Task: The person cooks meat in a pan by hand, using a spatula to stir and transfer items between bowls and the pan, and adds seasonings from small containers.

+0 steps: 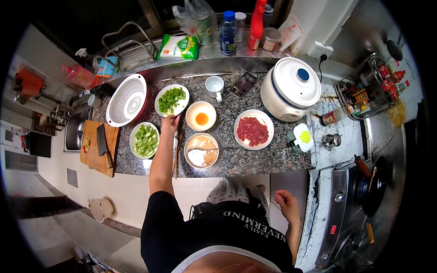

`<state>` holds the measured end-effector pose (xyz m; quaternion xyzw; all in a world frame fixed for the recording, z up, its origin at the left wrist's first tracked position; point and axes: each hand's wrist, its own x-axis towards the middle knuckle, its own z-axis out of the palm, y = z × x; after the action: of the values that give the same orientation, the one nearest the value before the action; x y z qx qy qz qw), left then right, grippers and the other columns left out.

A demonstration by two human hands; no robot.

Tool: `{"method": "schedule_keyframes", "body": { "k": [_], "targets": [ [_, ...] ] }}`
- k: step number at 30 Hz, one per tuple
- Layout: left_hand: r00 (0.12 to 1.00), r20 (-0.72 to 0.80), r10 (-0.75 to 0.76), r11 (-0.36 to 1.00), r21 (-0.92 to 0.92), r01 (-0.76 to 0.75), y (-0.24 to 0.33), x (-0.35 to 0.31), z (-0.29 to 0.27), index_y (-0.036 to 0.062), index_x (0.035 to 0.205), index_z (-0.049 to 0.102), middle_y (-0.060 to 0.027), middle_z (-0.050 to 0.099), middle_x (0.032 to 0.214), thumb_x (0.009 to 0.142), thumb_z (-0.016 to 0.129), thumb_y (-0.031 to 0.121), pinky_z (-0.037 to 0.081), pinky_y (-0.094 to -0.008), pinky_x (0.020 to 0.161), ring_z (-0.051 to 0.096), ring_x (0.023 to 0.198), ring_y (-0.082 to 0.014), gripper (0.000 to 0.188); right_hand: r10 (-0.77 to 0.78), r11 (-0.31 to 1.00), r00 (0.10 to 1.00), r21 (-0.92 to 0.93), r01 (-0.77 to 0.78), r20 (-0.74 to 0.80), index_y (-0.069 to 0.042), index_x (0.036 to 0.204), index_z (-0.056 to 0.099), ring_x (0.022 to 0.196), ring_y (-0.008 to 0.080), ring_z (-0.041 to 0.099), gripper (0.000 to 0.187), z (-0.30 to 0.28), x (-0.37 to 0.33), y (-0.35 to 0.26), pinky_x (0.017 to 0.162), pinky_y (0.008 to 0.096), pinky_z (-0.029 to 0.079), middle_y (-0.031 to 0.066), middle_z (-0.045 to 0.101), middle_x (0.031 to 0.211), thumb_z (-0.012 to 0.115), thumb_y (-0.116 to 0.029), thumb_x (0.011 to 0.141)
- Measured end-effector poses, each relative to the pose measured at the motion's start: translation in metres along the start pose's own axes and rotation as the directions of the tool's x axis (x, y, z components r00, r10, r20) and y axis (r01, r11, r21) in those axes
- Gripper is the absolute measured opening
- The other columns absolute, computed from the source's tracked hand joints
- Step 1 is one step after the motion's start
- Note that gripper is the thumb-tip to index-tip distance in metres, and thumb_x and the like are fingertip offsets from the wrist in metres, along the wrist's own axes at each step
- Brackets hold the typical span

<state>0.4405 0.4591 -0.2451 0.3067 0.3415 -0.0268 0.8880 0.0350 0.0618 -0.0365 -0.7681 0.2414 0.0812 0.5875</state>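
Observation:
At the near rim of a white plate [160, 96] of chopped green pieces [171, 101], my left hand [170, 122] has its fingers closed on the edge. A pair of wooden chopsticks [176, 159] lies just right of that wrist. Below and left of the hand sits a bowl of sliced green peppers [145, 139]. On the right are a bowl with an egg yolk [200, 118] and a bowl of white powder [197, 158] with a spoon [209, 149] in it. My right hand [287, 203] hangs by my side, past the counter edge, fingers loosely bent and holding nothing.
Raw sliced meat [253, 133] fills a white bowl at right, beside a white cooker [291, 88]. A cup [214, 85] and phone [243, 84] lie behind. A cleaver [102, 142] rests on a cutting board [93, 157] at left, near a colander [127, 101]. The stove [339, 214] stands far right.

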Motion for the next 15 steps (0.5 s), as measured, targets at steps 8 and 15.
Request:
{"method": "schedule_keyframes", "body": {
  "k": [8,15],
  "targets": [
    [0.989,-0.150,0.000,0.995,0.100,0.015,-0.017,-0.048,0.017,0.0058,0.111,0.039,-0.0140,0.046,0.107,0.081,0.050,0.002,0.051,-0.0351,0.075,0.053,0.087,-0.0270,0.032,0.042,0.998,0.999,0.046,-0.042,0.000,-0.003,0.091,0.055,0.070,0.0090,0.055,0.011,0.004,-0.004,0.015,0.063,0.0223,0.045,0.0023,0.059,0.078,0.052,-0.009,0.082],
    [0.823,0.323,-0.466,0.754,0.632,0.179,-0.017,-0.098,0.033,0.0050,0.105,0.045,-0.0100,0.054,0.097,0.077,0.050,0.001,0.048,-0.0322,0.076,0.055,0.089,-0.0215,0.028,0.019,0.998,0.998,0.058,-0.022,0.054,-0.003,0.095,0.054,0.072,0.0092,0.055,0.014,0.008,-0.010,0.031,0.063,0.0221,0.045,0.0029,0.058,0.083,0.051,-0.011,0.084]
  ]
}}
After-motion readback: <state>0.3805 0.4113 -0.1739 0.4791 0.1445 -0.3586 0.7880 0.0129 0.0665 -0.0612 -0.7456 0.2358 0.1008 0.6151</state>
